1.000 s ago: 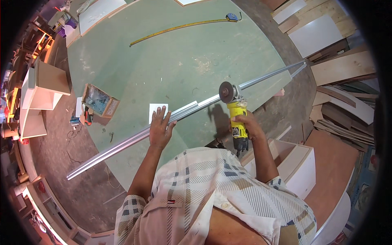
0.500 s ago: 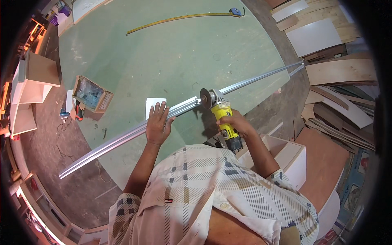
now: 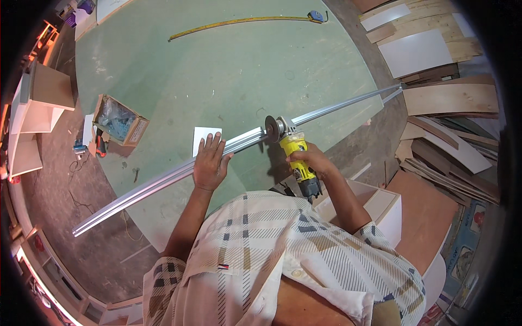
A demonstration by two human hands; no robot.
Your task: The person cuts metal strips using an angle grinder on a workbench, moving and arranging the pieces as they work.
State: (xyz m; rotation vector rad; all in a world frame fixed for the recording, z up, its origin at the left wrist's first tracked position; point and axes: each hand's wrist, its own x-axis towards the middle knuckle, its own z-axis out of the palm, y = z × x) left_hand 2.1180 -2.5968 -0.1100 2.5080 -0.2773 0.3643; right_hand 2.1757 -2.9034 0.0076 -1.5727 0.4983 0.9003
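Observation:
A long silver metal profile (image 3: 136,200) lies slantwise across the green board, its left end reaching out past the board's edge. My left hand (image 3: 211,167) rests flat on it with the fingers stretched out, their tips over a small white square piece (image 3: 200,133). My right hand (image 3: 314,161) is wrapped around the body of a yellow angle grinder (image 3: 295,144). The grinder's dark disc (image 3: 272,129) stands upright at the profile, right of my left hand. Whether the disc touches the metal or is spinning, I cannot tell.
The green board (image 3: 163,76) carries an extended tape measure (image 3: 239,22) at the far side and an open cardboard box (image 3: 120,120) with plastic bags at left. Wooden offcuts (image 3: 451,98) are stacked at right. A white-sided wooden box (image 3: 375,209) stands near my right forearm.
The whole view has shifted slightly. Both hands, the grinder and the profile keep nearly the same places relative to one another.

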